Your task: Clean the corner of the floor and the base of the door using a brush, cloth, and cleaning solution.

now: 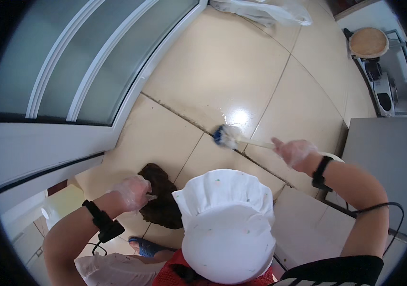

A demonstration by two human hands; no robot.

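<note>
My right hand point(294, 152), in a clear plastic glove, grips the pale handle of a cleaning brush point(257, 143). Its blue and white bristles rest on the tiled floor point(232, 71), at a dark, dirty joint between tiles. A wet patch shines just beyond the bristles. My left hand point(130, 193), also gloved in plastic, has curled fingers at the edge of a dark brown cloth point(160, 211). Whether those fingers pinch the cloth is hidden. Each wrist wears a black strap with a cable.
A white-framed glass door point(117, 103) stands at left, with a pale yellow container point(65, 203) below it. A white cap point(228, 228) hides the lower middle. A grey cabinet point(379, 150) is at right, with a round wooden board point(369, 43) beyond. Plastic bags point(260, 10) lie at the top.
</note>
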